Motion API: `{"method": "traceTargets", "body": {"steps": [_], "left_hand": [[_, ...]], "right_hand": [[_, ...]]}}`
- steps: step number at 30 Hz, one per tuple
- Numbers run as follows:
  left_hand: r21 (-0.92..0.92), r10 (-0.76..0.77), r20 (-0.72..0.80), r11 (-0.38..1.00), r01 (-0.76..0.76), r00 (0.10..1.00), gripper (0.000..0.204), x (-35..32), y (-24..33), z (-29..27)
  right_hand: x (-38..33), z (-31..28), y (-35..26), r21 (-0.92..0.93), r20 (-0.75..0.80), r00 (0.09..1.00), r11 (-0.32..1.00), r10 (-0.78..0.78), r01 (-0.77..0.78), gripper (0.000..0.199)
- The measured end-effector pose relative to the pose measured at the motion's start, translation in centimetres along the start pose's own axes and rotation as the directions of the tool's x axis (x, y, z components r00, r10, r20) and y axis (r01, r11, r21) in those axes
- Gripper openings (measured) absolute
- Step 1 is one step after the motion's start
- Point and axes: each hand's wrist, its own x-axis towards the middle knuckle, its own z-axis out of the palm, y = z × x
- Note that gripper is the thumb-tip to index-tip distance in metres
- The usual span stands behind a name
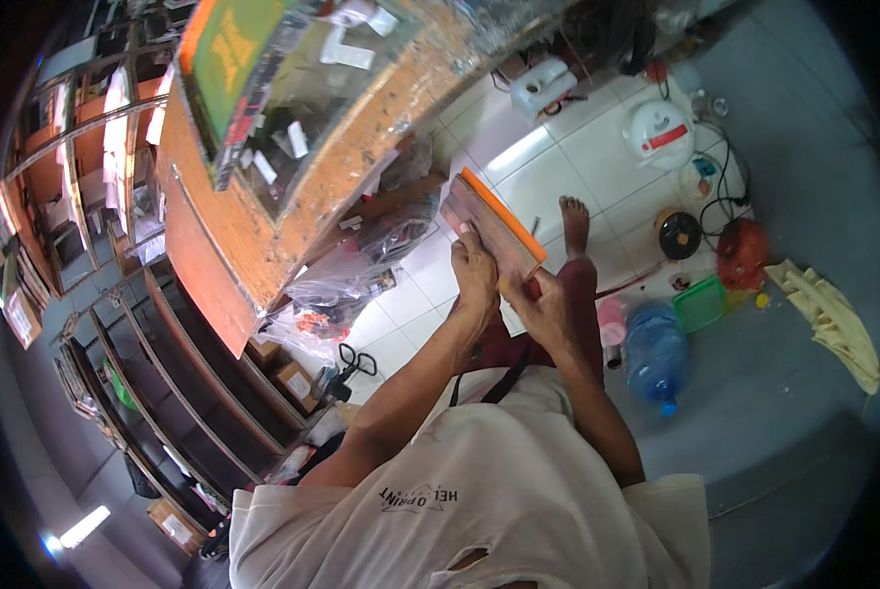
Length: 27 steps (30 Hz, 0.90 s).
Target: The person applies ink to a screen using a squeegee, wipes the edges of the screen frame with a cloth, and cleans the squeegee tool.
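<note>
In front of my body I hold a squeegee [486, 224] with a flat wooden handle and an orange blade along its far right edge. It is tilted above the tiled floor. My left hand [474, 270] grips its lower left side, one finger lying along the wood. My right hand [541, 312] is closed at the lower right corner by the end of the blade. A small red thing [533, 287] shows at the right fingers; I cannot make out what it is.
A worn wooden table [361, 147] with a green-and-yellow panel [229, 59] stands at upper left. Shelving racks [194, 363] fill the left. On the right lie a blue water bottle [656, 348], a green tray [701, 304], a white helmet [659, 134] and a yellowish cloth [832, 324].
</note>
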Motion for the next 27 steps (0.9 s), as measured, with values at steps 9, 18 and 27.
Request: {"method": "traceTargets", "body": {"steps": [9, 18, 27], "left_hand": [[0.583, -0.007, 0.321, 0.789, -0.192, 0.947, 0.057, 7.0, -12.5, -13.0], [0.998, -0.161, -0.059, 0.028, 0.064, 0.985, 0.11, 4.0, -18.9, -21.4], [0.981, -0.109, -0.179, 0.061, 0.187, 0.978, 0.108, 4.6, -21.7, -22.1]], "right_hand": [[14.3, 2.7, 12.9, 0.162, -0.078, 0.953, 0.947, 0.291, -0.276, 0.033], [29.3, 11.8, 12.7, -0.106, 0.459, 0.888, 0.991, -0.02, 0.078, 0.051], [33.3, 24.7, 11.5, -0.314, 0.57, 0.821, 0.912, -0.04, 0.263, 0.058]]}}
